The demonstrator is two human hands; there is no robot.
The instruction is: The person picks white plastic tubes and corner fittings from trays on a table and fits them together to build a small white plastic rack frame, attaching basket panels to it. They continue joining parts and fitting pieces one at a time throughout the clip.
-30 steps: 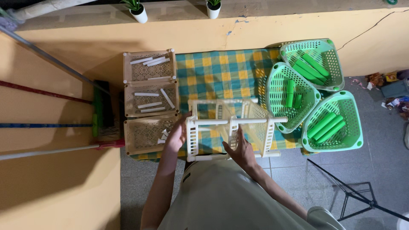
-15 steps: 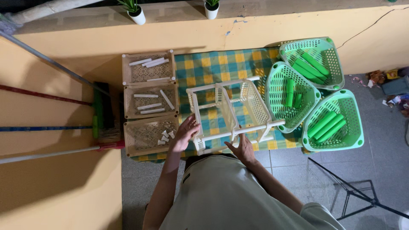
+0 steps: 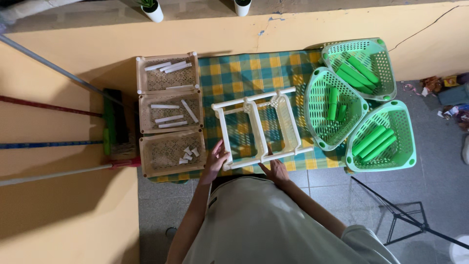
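Left hand [image 3: 215,164] clamped on the near left corner of the white plastic rack [image 3: 259,128], fingers wrapped over the post. Right hand [image 3: 277,171] pressed against the near rail at lower centre, fingers splayed; grasping or merely bracing, cannot tell. Rack lying at centre frame on the green-and-yellow checked cloth [image 3: 234,73], tilted a little clockwise. Looks like mid-assembly, frame being turned or squared. Next move probably calling for a steady two-point hold so the push-fit joints stay seated.

Smooth round tubes for posts, mesh lattice shelves between. Left of centre, three beige perforated trays [image 3: 168,115] stacked in a column, short white tubes [image 3: 168,66] and small caps inside. Right side, three mint-green slotted baskets [image 3: 381,134] holding glossy green cylinders [image 3: 373,142]. Far left, broom handles [image 3: 49,144] running across.
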